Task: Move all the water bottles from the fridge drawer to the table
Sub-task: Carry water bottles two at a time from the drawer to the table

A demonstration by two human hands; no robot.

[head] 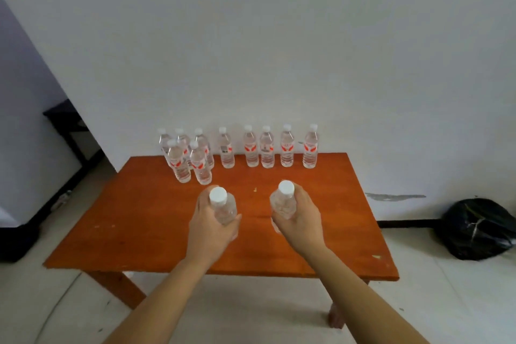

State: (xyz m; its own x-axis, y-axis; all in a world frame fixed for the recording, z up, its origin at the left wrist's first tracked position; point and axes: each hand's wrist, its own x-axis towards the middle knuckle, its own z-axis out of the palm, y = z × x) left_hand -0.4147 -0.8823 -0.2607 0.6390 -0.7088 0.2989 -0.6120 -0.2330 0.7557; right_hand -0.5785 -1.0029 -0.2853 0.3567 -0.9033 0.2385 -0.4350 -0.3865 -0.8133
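Observation:
An orange wooden table (pixel 139 226) stands against a white wall. Several clear water bottles with white caps and red labels (pixel 252 149) stand upright along its far edge, with two more (pixel 199 163) in front at the left. My left hand (pixel 210 227) grips a water bottle (pixel 222 205) around its body, cap toward me, over the middle of the table. My right hand (pixel 300 216) grips another water bottle (pixel 284 201) the same way, a little to the right. The fridge drawer is out of view.
A black rubbish bag (pixel 479 227) lies on the pale floor at the right, by the wall. A dark piece of furniture (pixel 68 123) stands at the far left behind a wall corner. The table's front half is bare wood.

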